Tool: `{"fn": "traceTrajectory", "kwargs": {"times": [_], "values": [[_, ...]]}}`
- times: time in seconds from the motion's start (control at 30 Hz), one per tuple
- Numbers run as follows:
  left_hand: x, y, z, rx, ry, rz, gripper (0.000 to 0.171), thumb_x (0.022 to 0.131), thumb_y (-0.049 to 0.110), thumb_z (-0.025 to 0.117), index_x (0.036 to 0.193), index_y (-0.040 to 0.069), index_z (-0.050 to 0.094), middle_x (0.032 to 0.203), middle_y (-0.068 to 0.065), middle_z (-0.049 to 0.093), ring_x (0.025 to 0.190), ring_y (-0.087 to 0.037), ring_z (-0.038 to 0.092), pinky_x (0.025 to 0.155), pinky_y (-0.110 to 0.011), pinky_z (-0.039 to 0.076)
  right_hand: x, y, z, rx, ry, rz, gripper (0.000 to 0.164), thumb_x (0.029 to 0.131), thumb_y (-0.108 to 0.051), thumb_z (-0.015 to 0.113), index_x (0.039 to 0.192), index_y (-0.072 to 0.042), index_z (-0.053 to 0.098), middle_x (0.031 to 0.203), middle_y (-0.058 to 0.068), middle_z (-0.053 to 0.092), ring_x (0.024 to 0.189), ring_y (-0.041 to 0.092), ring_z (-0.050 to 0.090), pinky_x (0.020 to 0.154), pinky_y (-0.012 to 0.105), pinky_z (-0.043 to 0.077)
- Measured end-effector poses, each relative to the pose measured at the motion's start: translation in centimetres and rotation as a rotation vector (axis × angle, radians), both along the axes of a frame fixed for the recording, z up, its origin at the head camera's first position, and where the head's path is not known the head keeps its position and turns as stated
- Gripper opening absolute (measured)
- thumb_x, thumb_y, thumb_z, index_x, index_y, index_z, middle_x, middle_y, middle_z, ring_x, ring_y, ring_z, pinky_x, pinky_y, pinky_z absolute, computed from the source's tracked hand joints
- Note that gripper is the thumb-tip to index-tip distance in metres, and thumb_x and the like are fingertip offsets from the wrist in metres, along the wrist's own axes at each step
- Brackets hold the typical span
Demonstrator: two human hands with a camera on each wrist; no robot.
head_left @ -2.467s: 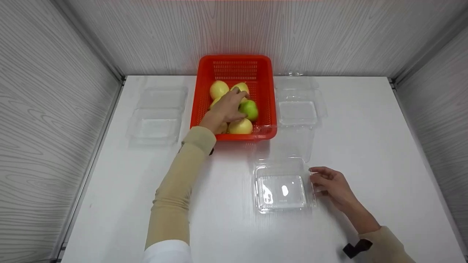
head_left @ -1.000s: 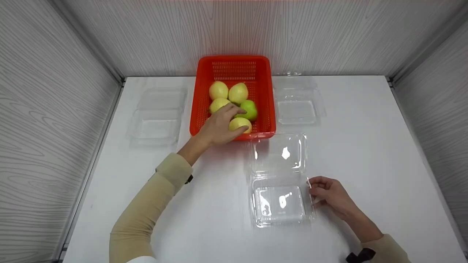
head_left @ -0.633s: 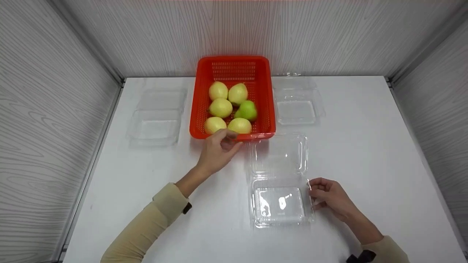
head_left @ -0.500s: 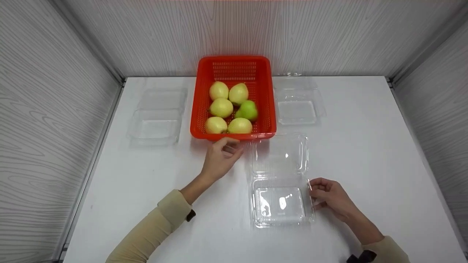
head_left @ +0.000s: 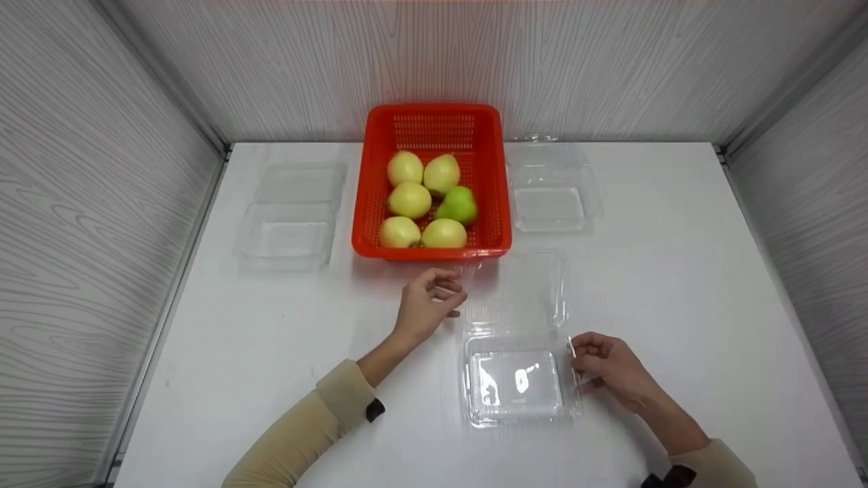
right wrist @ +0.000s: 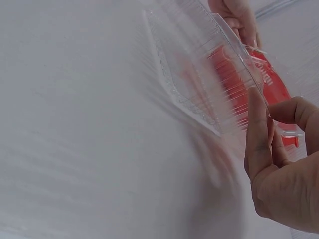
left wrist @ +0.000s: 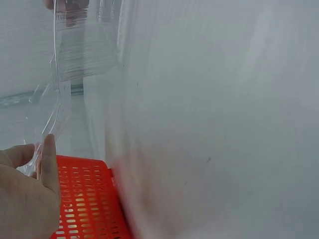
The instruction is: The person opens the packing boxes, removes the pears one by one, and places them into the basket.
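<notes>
A clear plastic clamshell container [head_left: 519, 379] lies unfolded in front of the red basket, with its lid [head_left: 515, 288] toward the back. My right hand [head_left: 614, 369] pinches the right rim of its base between thumb and fingers, as the right wrist view shows. At the lid's left edge is my left hand [head_left: 430, 305]. In the left wrist view, the thumb and forefinger of that hand [left wrist: 30, 194] have the thin plastic edge between them. Several yellow pears [head_left: 409, 200] and one green pear [head_left: 458, 206] lie in the red basket [head_left: 438, 253].
Two more clear clamshell containers lie spread on the white table [head_left: 678, 271]: a left container [head_left: 288, 237] and a right container [head_left: 550, 207], on either side of the basket. Grey wood-grain panels [head_left: 434, 61] wall the table at the back and sides.
My left hand has come out of the basket toward me and right, to the lid's edge. The front container has shifted a little toward me, with my right hand still on its rim.
</notes>
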State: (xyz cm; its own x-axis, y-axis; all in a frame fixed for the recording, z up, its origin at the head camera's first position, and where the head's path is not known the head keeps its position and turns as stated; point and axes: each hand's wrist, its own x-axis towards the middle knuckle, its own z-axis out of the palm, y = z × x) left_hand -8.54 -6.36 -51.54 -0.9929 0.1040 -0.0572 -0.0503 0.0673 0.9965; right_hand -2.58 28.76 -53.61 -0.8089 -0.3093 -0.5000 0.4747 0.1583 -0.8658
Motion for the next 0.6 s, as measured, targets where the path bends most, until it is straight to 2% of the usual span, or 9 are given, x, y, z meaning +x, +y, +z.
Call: {"fn": "traceTrajectory", "kwargs": {"times": [0.2,0.47,0.6], "values": [[0.33,0.32,-0.3,0.003,-0.034,0.007,0.036,0.091,-0.002,0.077,0.124,-0.008,0.066,0.103,-0.024,0.073,0.079,-0.014,0.074,0.07,-0.037,0.068,-0.08,0.1,-0.14,-0.01,-0.018,0.03,0.031,0.09,0.004,0.066,0.118,0.005,0.055,0.086,-0.003,0.06,0.075,0.008,0.061,0.061,0.032,0.065],[0.7,0.32,-0.43,0.009,-0.08,0.001,0.036,0.09,-0.006,0.075,0.125,-0.009,0.065,0.101,-0.021,0.071,0.08,-0.027,0.076,0.068,-0.04,0.067,-0.14,0.43,-0.09,-0.044,-0.015,0.11,0.024,0.091,0.006,0.066,0.112,0.004,0.055,0.084,-0.004,0.058,0.072,0.009,0.064,0.062,0.036,0.066],[0.78,0.31,-0.64,0.017,-0.111,-0.01,0.035,0.09,-0.007,0.074,0.124,-0.009,0.064,0.099,-0.018,0.07,0.076,-0.022,0.074,0.066,-0.038,0.067,-0.09,0.53,-0.06,-0.065,-0.027,0.149,0.023,0.09,0.006,0.066,0.109,0.002,0.053,0.08,-0.005,0.057,0.071,0.009,0.064,0.063,0.037,0.067]]}}
